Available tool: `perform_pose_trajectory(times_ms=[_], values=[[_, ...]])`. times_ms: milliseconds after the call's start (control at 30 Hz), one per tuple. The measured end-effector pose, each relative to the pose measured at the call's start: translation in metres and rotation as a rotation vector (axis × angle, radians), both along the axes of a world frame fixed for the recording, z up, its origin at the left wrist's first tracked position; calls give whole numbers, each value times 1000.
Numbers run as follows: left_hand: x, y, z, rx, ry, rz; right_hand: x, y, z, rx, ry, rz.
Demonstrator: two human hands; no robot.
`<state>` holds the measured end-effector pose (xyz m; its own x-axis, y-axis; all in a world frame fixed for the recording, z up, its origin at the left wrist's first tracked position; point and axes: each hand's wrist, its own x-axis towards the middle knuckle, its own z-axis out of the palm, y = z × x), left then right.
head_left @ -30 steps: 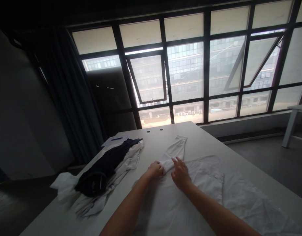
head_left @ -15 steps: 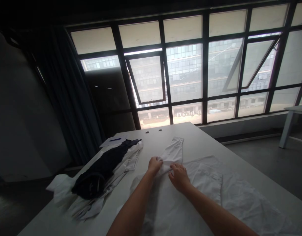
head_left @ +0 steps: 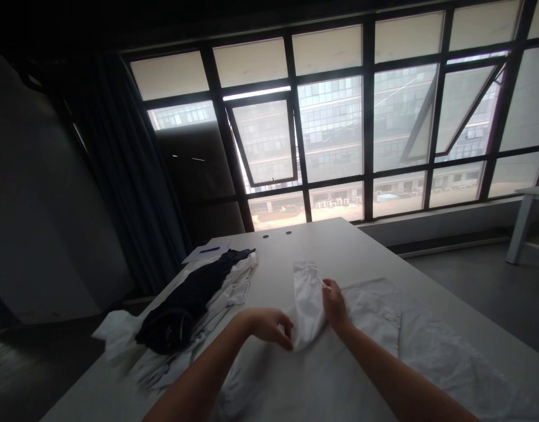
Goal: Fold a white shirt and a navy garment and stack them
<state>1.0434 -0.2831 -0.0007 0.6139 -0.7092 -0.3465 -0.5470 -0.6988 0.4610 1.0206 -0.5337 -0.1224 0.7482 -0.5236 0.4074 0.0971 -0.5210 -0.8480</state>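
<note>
A white shirt (head_left: 366,310) lies spread and creased on the white table (head_left: 304,246), with one sleeve (head_left: 308,305) folded in over its body. My right hand (head_left: 335,305) is at the sleeve's right edge, its fingertips pinching the cloth. Just left of the sleeve's lower end, my left hand (head_left: 272,328) hangs with curved, parted fingers, its fingertips close to the fabric. It holds nothing that I can see.
To the left, a dark navy garment (head_left: 177,310) lies on crumpled white clothing (head_left: 115,331). Behind them are a sheet of paper (head_left: 203,253) and a blue pen (head_left: 210,249). The table's edges run along both sides. A large window fills the far wall.
The folded sleeve has swung left and now lies more upright along the shirt. My left hand has come off the cloth and moved left, while my right hand has shifted to the sleeve's edge.
</note>
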Motion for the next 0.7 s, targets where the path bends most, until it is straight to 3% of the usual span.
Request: perform_pose_trajectory(times_ms=[67, 167, 300, 433, 567, 700], values=[[1, -2, -12, -15, 36, 69, -5, 8, 2, -36, -3, 55], [9, -15, -29, -117, -122, 257, -14, 20, 7, -101, -31, 162], [20, -47, -51, -241, -216, 455, -28, 29, 16, -190, -59, 329], [29, -78, -68, -338, -147, 601, -37, 32, 20, -225, -59, 454], [37, -96, -70, -448, -12, 742, -35, 27, 20, -25, -81, 419], [40, -101, -50, -613, 109, 812, -21, 14, 19, 156, -109, 295]])
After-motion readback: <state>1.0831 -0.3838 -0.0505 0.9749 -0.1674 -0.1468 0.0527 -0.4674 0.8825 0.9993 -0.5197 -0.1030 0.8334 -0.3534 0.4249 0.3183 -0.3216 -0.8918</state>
